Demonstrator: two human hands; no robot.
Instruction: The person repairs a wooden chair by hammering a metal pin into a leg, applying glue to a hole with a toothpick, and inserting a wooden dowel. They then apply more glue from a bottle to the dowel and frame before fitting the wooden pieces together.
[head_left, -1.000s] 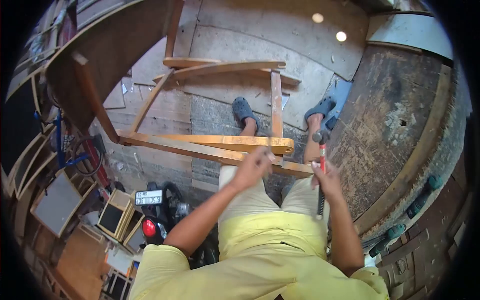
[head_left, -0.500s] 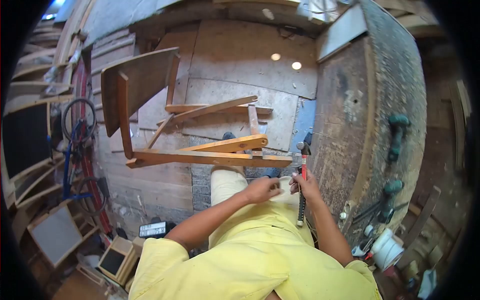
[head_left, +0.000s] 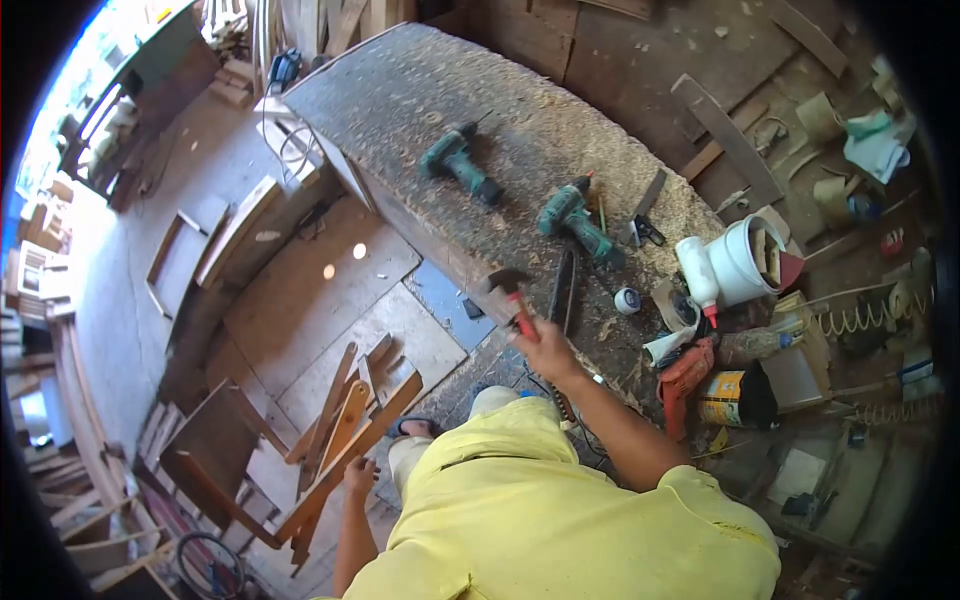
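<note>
So the person has swung round to the bench. Half a second ago both hands were together by the frame; now the left hand (head_left: 360, 476) is closed round the wooden chair frame (head_left: 345, 440), low by the floor. The right hand (head_left: 545, 348) grips the hammer (head_left: 515, 300) at the edge of the workbench (head_left: 420, 90). Sawdust covers the top, two green drills (head_left: 458, 162) lie on it, and scrap wood is everywhere.

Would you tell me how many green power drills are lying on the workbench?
2. The first green drill lies mid-bench in the sawdust; the second green drill lies to its right, nearer the white tub. More may be hidden among the clutter.
</note>
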